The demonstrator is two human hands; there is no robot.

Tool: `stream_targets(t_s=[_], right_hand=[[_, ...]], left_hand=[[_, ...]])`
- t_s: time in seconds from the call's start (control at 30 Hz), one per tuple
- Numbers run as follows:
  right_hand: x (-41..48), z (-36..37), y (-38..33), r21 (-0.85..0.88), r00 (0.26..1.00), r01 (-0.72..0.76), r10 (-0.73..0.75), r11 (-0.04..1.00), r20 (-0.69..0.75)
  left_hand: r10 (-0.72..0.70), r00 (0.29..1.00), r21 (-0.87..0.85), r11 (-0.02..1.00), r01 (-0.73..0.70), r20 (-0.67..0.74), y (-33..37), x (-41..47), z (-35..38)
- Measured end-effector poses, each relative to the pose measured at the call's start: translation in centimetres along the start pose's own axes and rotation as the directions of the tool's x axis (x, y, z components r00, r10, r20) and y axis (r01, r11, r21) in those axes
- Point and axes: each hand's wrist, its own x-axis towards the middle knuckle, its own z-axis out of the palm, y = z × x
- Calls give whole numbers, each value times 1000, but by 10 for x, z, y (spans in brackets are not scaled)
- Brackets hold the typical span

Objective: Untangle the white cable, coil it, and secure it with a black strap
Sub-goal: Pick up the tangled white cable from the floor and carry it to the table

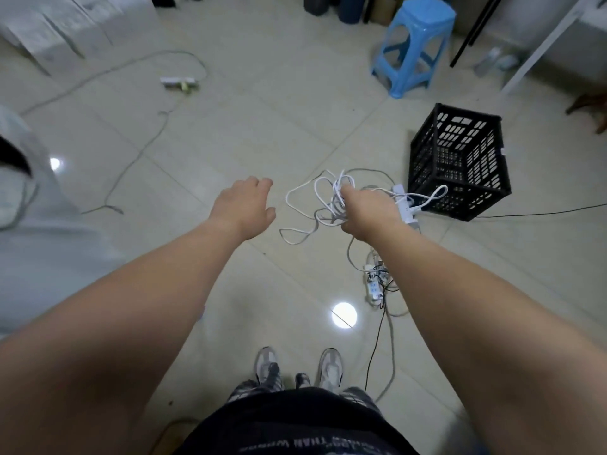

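Note:
A tangled white cable (323, 200) hangs in loose loops above the tiled floor, bunched in my right hand (364, 213), which is shut on it. One loop sticks out to the right toward the crate. My left hand (244, 208) hovers just left of the tangle, fingers loosely curled and holding nothing, apart from the cable. No black strap is in sight.
A black plastic crate (460, 162) lies tipped on the floor at right, a blue stool (415, 41) behind it. White power strips (407, 208) (374, 285) with cords lie under my right arm. Another strip (179, 83) and grey cable lie far left. My shoes (297, 369) are below.

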Motion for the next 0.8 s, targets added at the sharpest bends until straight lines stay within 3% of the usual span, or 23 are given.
stream_targets(t_s=[0.4,0.8], right_hand=[[58,5,-7,7,998,-64,64,998,-15],[216,-39,77,31,997,-56,58,998,-50]], left_hand=[[68,993,19,997,-70,95,-30,62,3],[94,992,63,993,-100,88,-7,245,-35]])
